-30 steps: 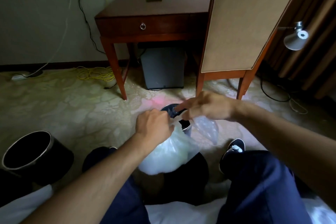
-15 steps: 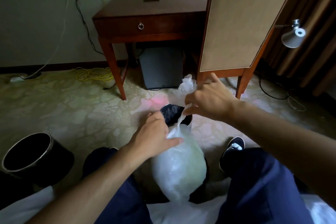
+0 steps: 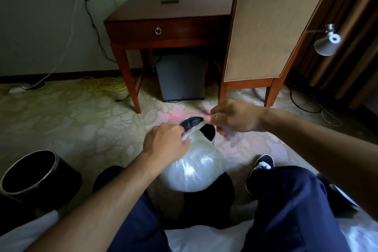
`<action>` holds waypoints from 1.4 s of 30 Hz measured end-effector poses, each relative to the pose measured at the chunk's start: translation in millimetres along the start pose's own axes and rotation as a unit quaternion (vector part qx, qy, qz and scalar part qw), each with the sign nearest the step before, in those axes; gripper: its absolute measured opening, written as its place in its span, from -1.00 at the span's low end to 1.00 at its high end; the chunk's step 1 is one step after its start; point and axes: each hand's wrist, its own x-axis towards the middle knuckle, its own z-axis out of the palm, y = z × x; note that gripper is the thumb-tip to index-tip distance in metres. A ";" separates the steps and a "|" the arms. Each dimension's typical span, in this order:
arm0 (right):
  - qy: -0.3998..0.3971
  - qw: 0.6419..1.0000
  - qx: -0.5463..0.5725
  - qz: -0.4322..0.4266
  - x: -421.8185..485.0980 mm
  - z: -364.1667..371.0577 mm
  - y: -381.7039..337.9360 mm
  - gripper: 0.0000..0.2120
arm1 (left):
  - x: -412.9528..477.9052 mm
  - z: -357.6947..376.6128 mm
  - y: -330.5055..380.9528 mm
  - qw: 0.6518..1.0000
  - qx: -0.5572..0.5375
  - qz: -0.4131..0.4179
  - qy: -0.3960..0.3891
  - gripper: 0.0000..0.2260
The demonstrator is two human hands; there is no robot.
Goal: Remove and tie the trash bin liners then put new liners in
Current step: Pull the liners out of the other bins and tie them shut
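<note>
A full, translucent white bin liner (image 3: 194,168) hangs between my knees, its neck twisted into a thin strand. My left hand (image 3: 165,143) grips the neck right above the bag's bulge. My right hand (image 3: 235,117) pinches the far end of the strand, which is wound over its fingers, and the loose tail of plastic dangles below it. Behind the bag stands a small dark trash bin (image 3: 206,130) with a metal rim, partly hidden by the bag. A second, larger black bin (image 3: 51,178) stands unlined at the lower left.
A wooden desk (image 3: 163,24) and a grey box (image 3: 181,77) under it stand ahead; an upholstered chair (image 3: 266,26) is at the right. Yellow cable (image 3: 106,86) lies on the patterned carpet. A lamp (image 3: 327,41) juts in at right. White bedding (image 3: 204,239) lies under my legs.
My right hand has come down from above the bag and pulled the twisted neck out sideways to the right. The left hand has closed on the neck. The bag has swung slightly.
</note>
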 end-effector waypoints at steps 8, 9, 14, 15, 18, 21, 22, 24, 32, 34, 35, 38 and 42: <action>-0.061 0.955 0.280 0.075 -4.6 -6.1 20.2 -0.89 | -12.7 1.8 2.7 0.999 -0.024 -0.037 0.033 -0.45; -0.078 0.924 0.371 0.057 -5.5 -4.6 21.1 -0.89 | -12.3 4.5 -0.3 0.999 -0.030 -0.014 0.032 -0.44; -0.016 0.853 0.519 -0.043 -3.7 13.3 10.4 -0.77 | -3.5 10.7 -3.6 0.967 -0.171 0.154 0.104 -0.51; 0.004 0.847 0.529 -0.054 -1.2 15.6 8.1 -0.70 | -2.8 8.3 0.7 0.959 -0.194 0.166 0.121 -0.57; 0.042 0.901 0.422 -0.095 3.2 16.2 3.2 -0.58 | 1.3 3.0 7.5 0.964 -0.227 0.116 0.081 -0.74; 0.123 0.985 -0.085 -0.084 7.8 11.3 7.8 -0.56 | 6.2 5.2 4.9 0.977 -0.176 0.109 0.048 -0.75; 0.132 0.956 -0.257 -0.059 10.4 10.9 10.4 -0.53 | 7.2 5.6 3.8 0.983 -0.139 0.108 0.045 -0.75; 0.166 0.875 -0.452 -0.049 12.9 13.7 11.6 -0.56 | 7.1 6.5 3.7 0.994 -0.051 0.087 0.035 -0.71; 0.147 0.823 -0.540 -0.100 9.5 0.1 54.7 -0.33 | -11.2 6.0 15.5 0.988 0.021 0.151 -0.015 -0.77; 0.154 0.838 -0.514 -0.100 6.8 -0.2 63.2 -0.21 | -12.2 8.6 18.4 0.988 0.012 0.148 -0.036 -0.80; 0.149 0.847 -0.503 -0.091 5.8 0.6 64.7 -0.23 | -12.5 10.7 20.6 0.989 0.018 0.139 -0.038 -0.75; 0.109 0.925 -0.363 -0.035 4.7 3.2 65.0 -0.49 | -11.5 17.0 25.7 0.988 0.019 0.151 -0.002 -0.55; 0.091 0.981 -0.167 0.039 5.2 2.3 61.5 -0.56 | -14.8 23.1 24.3 0.982 0.049 0.183 -0.015 -0.58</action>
